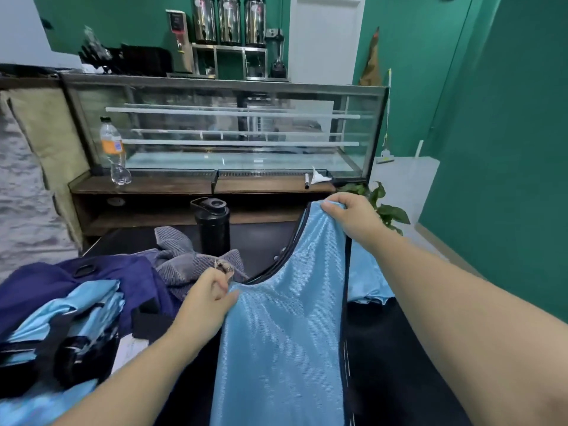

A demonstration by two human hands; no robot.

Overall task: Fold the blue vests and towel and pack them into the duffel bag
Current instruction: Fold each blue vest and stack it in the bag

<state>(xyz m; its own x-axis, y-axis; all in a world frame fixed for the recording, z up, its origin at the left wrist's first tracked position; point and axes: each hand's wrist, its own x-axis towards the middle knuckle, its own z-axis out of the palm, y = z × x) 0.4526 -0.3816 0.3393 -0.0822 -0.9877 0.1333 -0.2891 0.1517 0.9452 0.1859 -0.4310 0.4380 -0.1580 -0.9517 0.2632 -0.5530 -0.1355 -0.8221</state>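
My forearms are reaching out from the bottom of the view, and between them the blue vest (282,333) is hanging lengthwise away from me, its long axis running from my chest out toward the glass display case (221,130). My left hand (209,298) is pinching the near side of the neckline, thumb curled over the fabric at the scoop's edge, while my right hand (353,216) is gripping the far shoulder strap, fingers wrapped over its top, higher and farther out than the left. So the vest is being held stretched between the two hands, with the black-trimmed edge running down under my right forearm. I am judging that the next fold is turning on this line: the right hand is holding the far end, so it looks best placed to carry that end back toward the left. To my left, the navy duffel bag (40,290) is sitting open with folded blue vests (89,302) resting in it, nearer my left hand than my right. The grey towel (184,256) is lying crumpled just beyond my left hand, beside a black bottle (212,226).
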